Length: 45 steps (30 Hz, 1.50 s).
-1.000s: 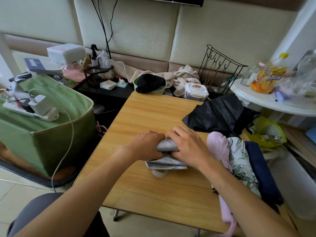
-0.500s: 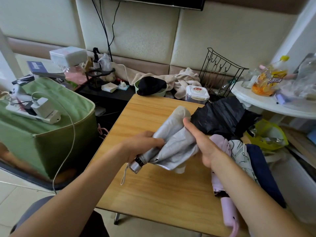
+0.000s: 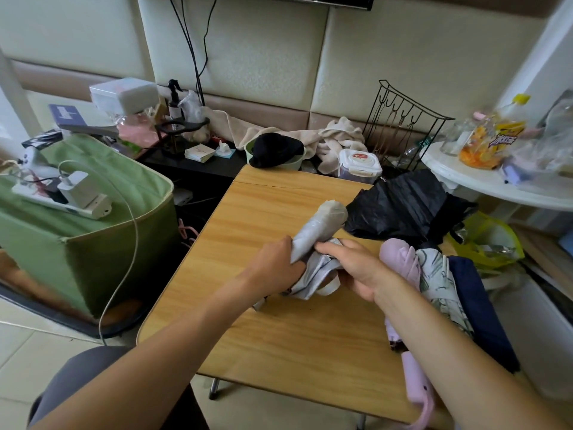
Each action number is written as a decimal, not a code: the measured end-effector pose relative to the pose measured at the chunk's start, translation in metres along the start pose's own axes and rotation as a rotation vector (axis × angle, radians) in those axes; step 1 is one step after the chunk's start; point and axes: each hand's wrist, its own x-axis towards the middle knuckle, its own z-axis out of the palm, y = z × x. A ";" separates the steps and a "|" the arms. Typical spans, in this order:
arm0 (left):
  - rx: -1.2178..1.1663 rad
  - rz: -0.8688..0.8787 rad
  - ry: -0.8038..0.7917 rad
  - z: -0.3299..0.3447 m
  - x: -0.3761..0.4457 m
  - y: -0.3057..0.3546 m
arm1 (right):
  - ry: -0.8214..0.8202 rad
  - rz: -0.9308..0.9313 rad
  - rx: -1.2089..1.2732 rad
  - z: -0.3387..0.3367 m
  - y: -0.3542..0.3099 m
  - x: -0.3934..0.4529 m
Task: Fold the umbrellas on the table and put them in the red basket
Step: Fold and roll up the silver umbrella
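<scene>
Left hand: the left hand (image 3: 273,268) has its fingers curled around the lower part of the grey umbrella (image 3: 322,228), near the middle of the roll; it grips it firmly.
Right hand: the right hand (image 3: 356,268) lies on the loose grey cloth at the lower end of the same umbrella; the thumb and fingers are bent and pinch the folds.
Grey umbrella: one piece, half rolled, tilted up and away from the hands, its rounded tip pointing to the far right; the loose cloth hangs under the fingers, just above the wooden table (image 3: 279,336).
Other umbrellas: four more, all on the right side of the table. One black umbrella (image 3: 409,206), not folded, lies just beside the grey tip. One pink umbrella (image 3: 400,262), one white umbrella with leaf print (image 3: 440,283) and one dark blue umbrella (image 3: 477,305) lie side by side, partly under the right forearm.
Umbrellas counted: five.
Red basket: I cannot tell where it is.
Beside the table: one green fabric box (image 3: 102,243) at the left, with a charger on it.
</scene>
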 end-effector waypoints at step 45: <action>0.476 0.385 -0.091 -0.009 0.000 -0.014 | -0.065 -0.694 -0.488 -0.014 -0.006 -0.011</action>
